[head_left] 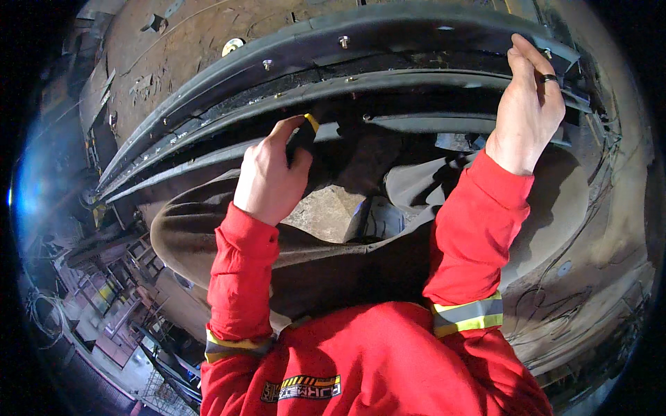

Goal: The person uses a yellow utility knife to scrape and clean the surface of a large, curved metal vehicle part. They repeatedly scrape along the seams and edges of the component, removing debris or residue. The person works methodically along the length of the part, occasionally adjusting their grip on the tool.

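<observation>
My left hand (267, 173) is closed around a small black tool with a yellow end (302, 137); its exact kind cannot be made out. It is held above the nearest of several long, dark curved metal bars, next to the middle curved bar (236, 104). Farther right, my right hand (531, 114), with a dark ring on one finger, reaches over the bars. Its fingers are stretched out, their tips at the right end of the far curved bar (388, 31). Nothing shows in that hand. Short bolts (343, 42) stick up from the far bar.
My knees in dark trousers (201, 215) are spread on the near side of the bars. A brownish metal surface (173, 52) lies beyond them, with a round yellowish disc (232, 46). Thin cables (576, 236) run down the right. Clutter and racks (114, 298) fill the lower left.
</observation>
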Available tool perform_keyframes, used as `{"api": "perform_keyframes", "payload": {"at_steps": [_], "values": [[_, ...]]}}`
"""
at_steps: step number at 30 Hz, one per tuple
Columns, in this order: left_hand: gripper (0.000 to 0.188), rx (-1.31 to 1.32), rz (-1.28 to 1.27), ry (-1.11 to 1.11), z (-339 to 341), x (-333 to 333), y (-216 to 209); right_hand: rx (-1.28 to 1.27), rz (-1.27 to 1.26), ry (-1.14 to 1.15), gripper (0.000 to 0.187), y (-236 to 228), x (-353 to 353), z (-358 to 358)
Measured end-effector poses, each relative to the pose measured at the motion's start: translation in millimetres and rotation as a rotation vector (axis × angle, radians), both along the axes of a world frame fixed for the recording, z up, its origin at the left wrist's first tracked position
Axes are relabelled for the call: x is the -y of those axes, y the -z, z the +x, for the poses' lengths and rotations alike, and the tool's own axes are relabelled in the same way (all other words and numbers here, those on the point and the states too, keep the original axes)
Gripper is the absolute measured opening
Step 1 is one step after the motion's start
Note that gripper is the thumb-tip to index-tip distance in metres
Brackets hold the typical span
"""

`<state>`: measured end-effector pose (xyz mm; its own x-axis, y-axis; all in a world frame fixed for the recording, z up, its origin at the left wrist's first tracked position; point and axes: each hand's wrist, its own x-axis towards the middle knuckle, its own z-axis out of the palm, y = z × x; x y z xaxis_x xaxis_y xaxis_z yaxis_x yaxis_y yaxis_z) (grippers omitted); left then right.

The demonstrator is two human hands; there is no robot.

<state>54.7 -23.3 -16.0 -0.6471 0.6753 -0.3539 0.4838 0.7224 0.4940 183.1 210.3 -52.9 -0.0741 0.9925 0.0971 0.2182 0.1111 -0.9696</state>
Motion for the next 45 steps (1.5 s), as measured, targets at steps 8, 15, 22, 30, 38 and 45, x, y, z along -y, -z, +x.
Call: {"api": "perform_keyframes", "payload": {"at_steps": [8, 15, 22, 30, 38, 45], "values": [[0.035, -0.039, -0.125, 0.121, -4.9, -13.3, -6.3, -0.010, -0.129, -0.031, 0.018, -6.7, 3.3, -4.6], [0.037, -0.008, -0.125, 0.078, 1.5, -8.5, -3.3, -0.038, -0.104, -0.058, 0.017, -1.1, 0.7, -4.1], [0.037, -0.014, -0.172, 0.091, 5.6, -10.7, -7.7, 0.005, -0.144, -0.080, 0.018, -3.5, 8.3, -7.7], [0.039, -0.008, -0.212, 0.146, 2.7, -12.7, -5.2, 0.027, -0.061, -0.127, 0.016, -0.7, 9.2, -12.0], [0.034, -0.079, -0.170, 0.232, -7.6, -13.4, -5.4, 0.011, -0.067, -0.136, 0.018, 1.1, 8.4, -10.9], [0.033, -0.040, -0.204, 0.218, 0.1, -13.3, -15.7, 0.016, -0.046, -0.137, 0.017, 4.3, 8.2, -10.2]]}}
